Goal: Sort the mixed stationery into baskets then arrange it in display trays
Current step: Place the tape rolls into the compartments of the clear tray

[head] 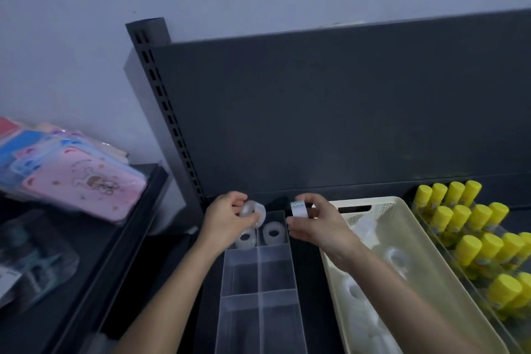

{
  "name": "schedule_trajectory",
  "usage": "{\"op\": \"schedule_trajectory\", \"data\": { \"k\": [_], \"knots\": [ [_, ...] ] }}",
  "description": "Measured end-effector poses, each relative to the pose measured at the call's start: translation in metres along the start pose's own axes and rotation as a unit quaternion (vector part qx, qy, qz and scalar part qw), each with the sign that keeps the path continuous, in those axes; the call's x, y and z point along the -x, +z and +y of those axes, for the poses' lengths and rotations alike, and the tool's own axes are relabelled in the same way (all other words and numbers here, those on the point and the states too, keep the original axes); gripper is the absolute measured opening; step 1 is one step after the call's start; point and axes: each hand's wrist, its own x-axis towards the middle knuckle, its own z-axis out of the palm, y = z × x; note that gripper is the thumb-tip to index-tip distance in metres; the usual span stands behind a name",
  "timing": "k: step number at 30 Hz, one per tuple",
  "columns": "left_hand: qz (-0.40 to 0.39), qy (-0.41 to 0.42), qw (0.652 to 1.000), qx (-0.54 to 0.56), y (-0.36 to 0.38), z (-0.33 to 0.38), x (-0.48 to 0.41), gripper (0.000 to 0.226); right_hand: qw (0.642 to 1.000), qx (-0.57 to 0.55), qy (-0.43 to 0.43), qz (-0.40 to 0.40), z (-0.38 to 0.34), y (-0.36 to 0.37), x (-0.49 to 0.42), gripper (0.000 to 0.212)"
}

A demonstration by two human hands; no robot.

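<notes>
A clear divided display tray (258,290) stands on the dark shelf in front of me. Its two far compartments hold clear tape rolls, one on the left (245,238) and one on the right (273,232). My left hand (225,220) grips another clear tape roll (253,211) above the far left compartment. My right hand (316,224) pinches a tape roll (298,208) with a patterned edge, just right of the tray's far corner. A cream basket (370,205) to the right holds several more tape rolls (398,259).
A clear tray of yellow-capped glue sticks (471,227) stands at the far right. The dark back panel (344,112) of the shelf rises behind the tray. To the left, pink and blue packaged items (77,178) lie on a neighbouring shelf.
</notes>
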Motion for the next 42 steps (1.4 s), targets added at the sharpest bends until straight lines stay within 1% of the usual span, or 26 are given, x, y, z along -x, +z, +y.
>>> {"op": "schedule_trajectory", "data": {
  "k": [2,4,5,7,9,11,12,14,15,17,19,23,27,29,31,33,34,36,39,40,42],
  "knots": [
    [-0.017,0.014,0.997,-0.076,-0.005,-0.011,-0.006,0.032,1.0,0.024,0.009,0.013,0.004,0.008,-0.009,0.039],
    [-0.059,0.029,0.99,-0.121,-0.007,-0.02,-0.009,0.035,0.997,0.076,0.001,0.027,0.008,0.014,-0.016,0.04],
    [-0.081,0.041,0.986,-0.137,-0.007,-0.025,-0.011,0.037,0.992,0.12,-0.012,0.036,0.01,0.015,-0.019,0.042],
    [-0.103,0.071,0.978,-0.169,-0.004,-0.032,-0.013,0.039,0.969,0.238,-0.041,0.053,0.013,0.018,-0.023,0.045],
    [-0.109,0.104,0.969,-0.198,0.0,-0.039,-0.015,0.038,0.943,0.321,-0.063,0.056,0.014,0.02,-0.028,0.038],
    [-0.099,0.13,0.963,-0.214,0.003,-0.041,-0.012,0.031,0.918,0.385,-0.083,0.049,0.016,0.024,-0.034,0.023],
    [-0.086,0.146,0.961,-0.22,0.004,-0.041,-0.009,0.025,0.904,0.415,-0.09,0.042,0.017,0.026,-0.037,0.02],
    [-0.041,0.192,0.95,-0.242,0.004,-0.043,-0.007,0.015,0.876,0.47,-0.108,0.026,0.022,0.03,-0.042,0.016],
    [-0.018,0.209,0.946,-0.246,0.003,-0.044,-0.007,0.015,0.86,0.496,-0.115,0.022,0.024,0.032,-0.044,0.02],
    [-0.003,0.193,0.956,-0.222,0.001,-0.048,-0.008,0.018,0.839,0.532,-0.11,0.023,0.027,0.035,-0.047,0.036],
    [-0.009,0.162,0.967,-0.194,0.001,-0.053,-0.009,0.024,0.825,0.554,-0.11,0.021,0.028,0.037,-0.051,0.042],
    [0.015,0.132,0.979,-0.156,0.006,-0.054,-0.005,0.023,0.788,0.605,-0.112,0.005,0.034,0.041,-0.056,0.042],
    [0.044,0.102,0.988,-0.105,0.004,-0.049,-0.003,0.016,0.775,0.622,-0.11,0.011,0.031,0.045,-0.058,0.037],
    [0.052,0.106,0.989,-0.085,0.002,-0.044,-0.002,0.008,0.767,0.633,-0.109,0.002,0.028,0.046,-0.059,0.037],
    [0.059,0.113,0.989,-0.074,0.002,-0.038,0.0,0.009,0.757,0.644,-0.112,0.0,0.026,0.047,-0.058,0.034],
    [0.065,0.113,0.989,-0.065,0.002,-0.033,0.001,0.014,0.754,0.647,-0.114,-0.002,0.025,0.045,-0.056,0.033],
    [0.066,0.113,0.99,-0.06,0.003,-0.031,0.002,0.016,0.757,0.643,-0.112,-0.006,0.025,0.044,-0.055,0.036],
    [0.061,0.118,0.99,-0.051,0.006,-0.024,0.005,0.016,0.785,0.61,-0.11,-0.002,0.023,0.038,-0.05,0.041],
    [0.03,0.13,0.99,-0.043,0.017,-0.008,0.008,0.016,0.831,0.537,-0.141,0.038,0.016,0.022,-0.038,0.033],
    [0.013,0.132,0.99,-0.042,0.023,-0.002,0.008,0.015,0.839,0.518,-0.157,0.054,0.012,0.014,-0.032,0.03],
    [-0.014,0.131,0.991,-0.038,0.039,0.013,0.01,0.012,0.84,0.502,-0.187,0.084,0.007,-0.007,-0.02,0.026]
  ]
}}
